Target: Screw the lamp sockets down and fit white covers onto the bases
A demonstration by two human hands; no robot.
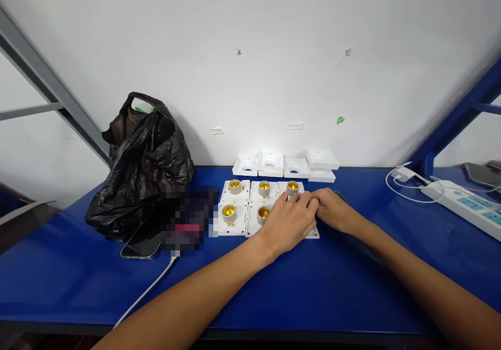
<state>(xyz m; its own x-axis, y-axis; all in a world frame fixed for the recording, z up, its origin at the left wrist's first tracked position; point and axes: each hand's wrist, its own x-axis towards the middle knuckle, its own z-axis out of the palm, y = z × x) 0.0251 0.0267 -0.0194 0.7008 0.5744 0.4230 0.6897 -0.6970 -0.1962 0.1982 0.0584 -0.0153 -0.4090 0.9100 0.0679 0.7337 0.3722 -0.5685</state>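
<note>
Nearest, a white charging cable (151, 287) runs over the blue table (313, 292) to a dark device (188, 225) blurred by pixelation, with a phone (141, 241) lying just left of it. Right of these, the front row of white square lampholder bases (237, 226) lies flat, two brass-lined screw sockets (229, 214) showing. The left hand (291, 218) bends over the right end of this row, covering much of it. The right hand (332, 209) meets its fingertips at the row's right side. Both hands have curled fingers; whether either grip pinches anything cannot be told, since the fingers hide the spot. A green object (340, 196) peeks out behind the right hand.

Beyond, three more bases (258, 196) form the back row, each socket facing up. A black plastic bag (152, 167) stands at left, a white power strip (465, 204) lies at far right, and white square covers (296, 168), some stacked, sit near the wall (274, 89).
</note>
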